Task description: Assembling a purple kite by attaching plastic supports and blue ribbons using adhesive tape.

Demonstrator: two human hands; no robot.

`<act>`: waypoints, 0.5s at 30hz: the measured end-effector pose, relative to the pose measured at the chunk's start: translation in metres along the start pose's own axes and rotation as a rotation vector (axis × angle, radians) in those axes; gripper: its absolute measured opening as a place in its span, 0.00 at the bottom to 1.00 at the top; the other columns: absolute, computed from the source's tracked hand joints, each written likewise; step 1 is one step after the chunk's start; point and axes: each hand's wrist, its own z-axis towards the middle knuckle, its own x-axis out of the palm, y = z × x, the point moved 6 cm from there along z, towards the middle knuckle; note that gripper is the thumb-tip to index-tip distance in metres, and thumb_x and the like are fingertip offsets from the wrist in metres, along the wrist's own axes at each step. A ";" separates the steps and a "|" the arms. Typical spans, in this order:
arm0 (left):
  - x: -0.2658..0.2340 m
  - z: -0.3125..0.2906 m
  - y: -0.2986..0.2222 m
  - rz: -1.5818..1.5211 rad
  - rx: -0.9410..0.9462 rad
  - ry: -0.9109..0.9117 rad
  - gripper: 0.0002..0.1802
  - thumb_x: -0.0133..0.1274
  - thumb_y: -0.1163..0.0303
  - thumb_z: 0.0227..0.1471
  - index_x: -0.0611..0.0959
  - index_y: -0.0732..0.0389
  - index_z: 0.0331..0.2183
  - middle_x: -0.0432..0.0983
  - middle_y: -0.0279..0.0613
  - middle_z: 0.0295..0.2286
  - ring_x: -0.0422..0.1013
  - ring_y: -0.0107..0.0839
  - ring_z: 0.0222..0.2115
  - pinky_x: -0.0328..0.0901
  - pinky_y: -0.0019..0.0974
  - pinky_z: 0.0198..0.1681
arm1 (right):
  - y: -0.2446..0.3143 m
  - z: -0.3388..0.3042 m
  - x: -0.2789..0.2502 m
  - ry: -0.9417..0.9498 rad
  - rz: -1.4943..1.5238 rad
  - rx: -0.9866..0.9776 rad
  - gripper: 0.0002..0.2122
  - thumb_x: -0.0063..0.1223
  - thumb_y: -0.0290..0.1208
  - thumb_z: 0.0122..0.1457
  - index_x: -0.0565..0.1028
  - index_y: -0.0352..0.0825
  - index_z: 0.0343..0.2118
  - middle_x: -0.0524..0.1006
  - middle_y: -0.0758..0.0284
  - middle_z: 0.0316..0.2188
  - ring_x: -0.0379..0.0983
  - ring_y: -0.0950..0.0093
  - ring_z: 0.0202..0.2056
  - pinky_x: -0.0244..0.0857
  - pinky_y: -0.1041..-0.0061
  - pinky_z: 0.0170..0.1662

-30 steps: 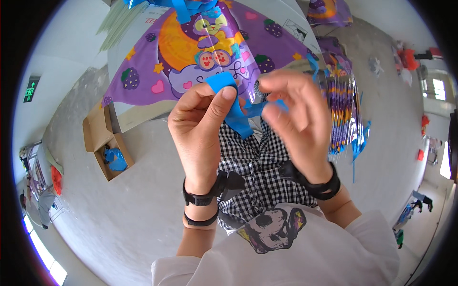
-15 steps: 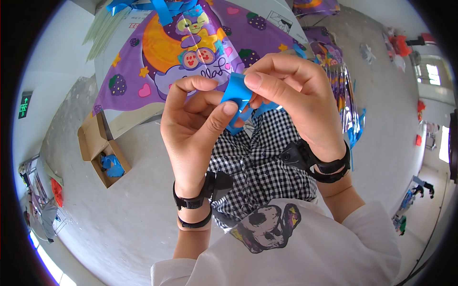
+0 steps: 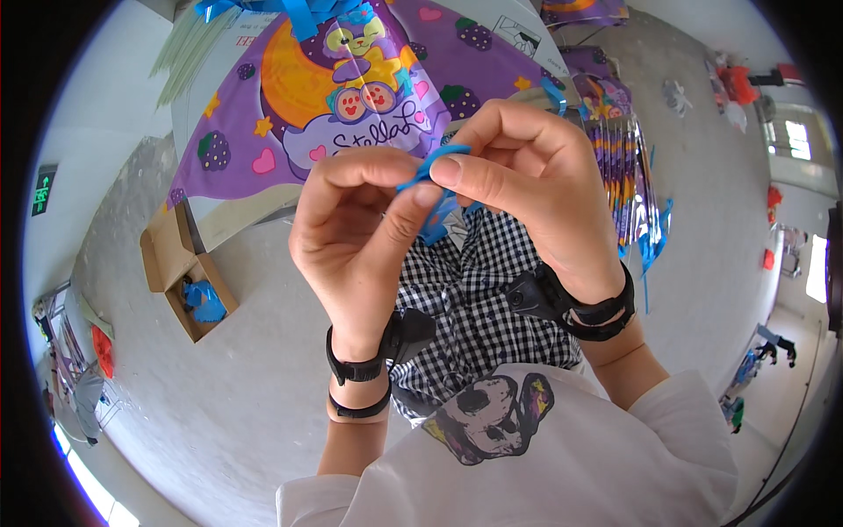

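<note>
Between my hands is a blue ribbon strip (image 3: 435,227), folded or looped where my fingertips meet. My left hand (image 3: 360,228) pinches one side of it with thumb and forefinger. From the other side my right hand (image 3: 536,189) presses it between thumb and fingers, the two thumb tips almost touching. Part of the strip hangs below the fingers, above my checked lap. Just beyond lies a purple kite-like printed sheet (image 3: 233,180) with a cartoon animal on a moon. More blue ribbon (image 3: 303,19) lies on its far end.
An open cardboard box (image 3: 213,327) with blue material inside sits on the floor at left. To the right, a stack of folded purple sheets (image 3: 615,189) has blue strips (image 3: 654,241) hanging from it. Thin pale rods (image 3: 184,48) lie at the far left.
The blue strip, upright and flat before, is now folded down between my fingertips. My left forefinger has come over to the right and closed on it.
</note>
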 end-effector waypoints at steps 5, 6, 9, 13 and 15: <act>-0.005 0.001 -0.001 0.019 0.050 -0.071 0.09 0.58 0.86 0.48 0.77 0.66 0.33 0.78 0.43 0.34 0.73 0.23 0.34 0.69 0.25 0.38 | -0.010 0.002 0.003 0.090 0.164 0.169 0.06 0.55 0.32 0.60 0.74 0.36 0.30 0.75 0.72 0.25 0.69 0.86 0.23 0.54 0.89 0.23; -0.004 0.002 -0.002 0.024 0.055 -0.067 0.09 0.58 0.86 0.48 0.77 0.66 0.33 0.78 0.43 0.34 0.73 0.23 0.34 0.69 0.25 0.38 | -0.010 0.002 0.002 0.092 0.169 0.161 0.06 0.55 0.32 0.60 0.74 0.36 0.30 0.75 0.72 0.25 0.69 0.86 0.23 0.54 0.89 0.23; -0.014 0.008 -0.008 0.127 0.060 -0.222 0.05 0.57 0.81 0.50 0.78 0.63 0.31 0.78 0.40 0.33 0.72 0.20 0.32 0.66 0.22 0.36 | -0.012 0.007 -0.012 -0.015 0.356 0.184 0.06 0.54 0.33 0.61 0.74 0.36 0.33 0.78 0.67 0.30 0.71 0.84 0.24 0.59 0.88 0.23; -0.036 0.050 -0.031 0.324 -0.179 -0.158 0.04 0.53 0.76 0.56 0.74 0.63 0.34 0.79 0.42 0.31 0.64 0.15 0.19 0.56 0.19 0.19 | -0.020 0.012 -0.120 -0.140 0.763 0.127 0.16 0.48 0.33 0.64 0.69 0.26 0.48 0.75 0.56 0.47 0.77 0.73 0.40 0.75 0.77 0.34; -0.045 0.087 -0.047 0.379 -0.280 -0.006 0.06 0.50 0.70 0.59 0.73 0.62 0.36 0.79 0.42 0.28 0.62 0.16 0.15 0.54 0.20 0.17 | -0.020 0.004 -0.177 -0.368 0.809 0.040 0.13 0.44 0.32 0.65 0.72 0.27 0.45 0.73 0.52 0.49 0.73 0.67 0.49 0.72 0.76 0.46</act>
